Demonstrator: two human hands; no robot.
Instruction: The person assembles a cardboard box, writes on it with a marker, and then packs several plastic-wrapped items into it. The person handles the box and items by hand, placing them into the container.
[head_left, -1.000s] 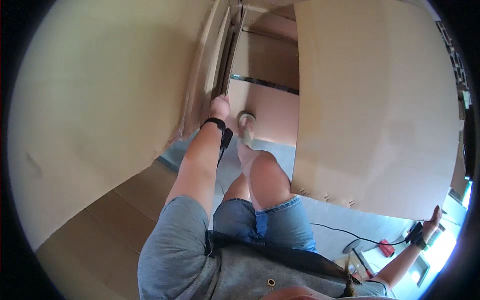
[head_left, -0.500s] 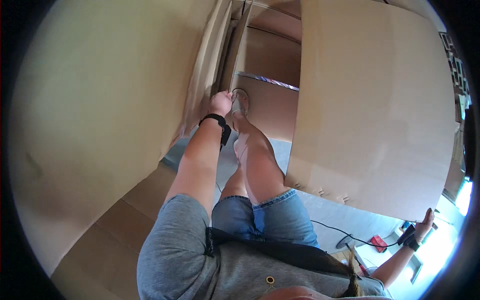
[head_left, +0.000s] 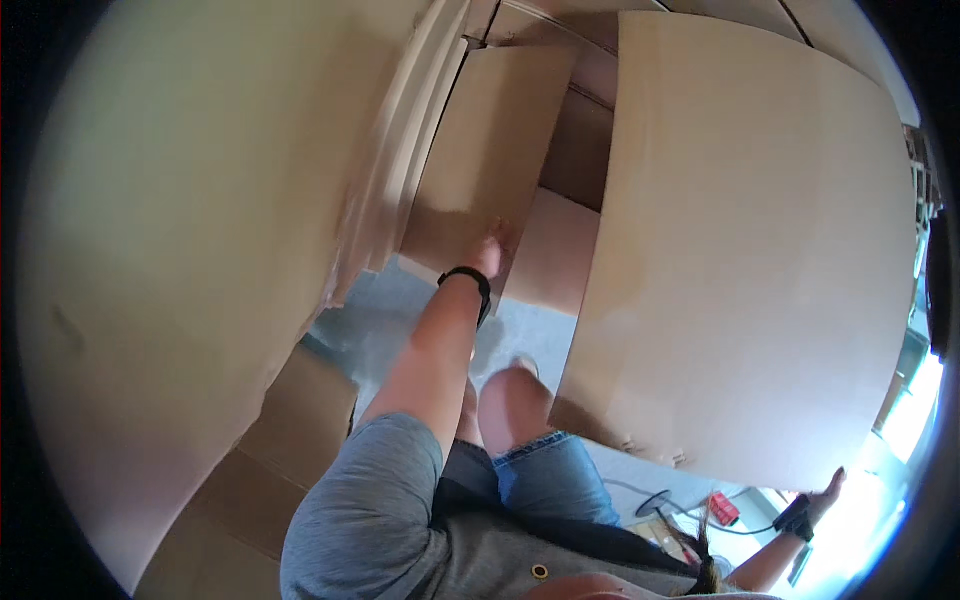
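Pale grey floor (head_left: 545, 322) with cardboard on it.
Ahead, a brown cardboard panel (head_left: 555, 250) rests on the floor; at lower right, a white surface (head_left: 738, 545) carries a red object (head_left: 724, 510), too small to identify.

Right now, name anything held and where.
Right hand holds large cardboard sheet by its lower right corner. Left hand is at the narrow panel, lower right; grip unclear.

Wide flat cardboard sheet at right (head_left: 745, 260): plain pale tan, browner at lower left corner.
Narrow oblong cardboard panel (head_left: 500, 140): light brown.
Large cardboard face at left (head_left: 220, 200): yellowish beige.
Short-sleeved cloth shirt (head_left: 365, 490): heathered grey.
Denim shorts (head_left: 560, 482): blue, paler at the hem.
Banded left-wrist strap (head_left: 466, 273): black.
Floor (head_left: 388, 312): pale blue-grey.
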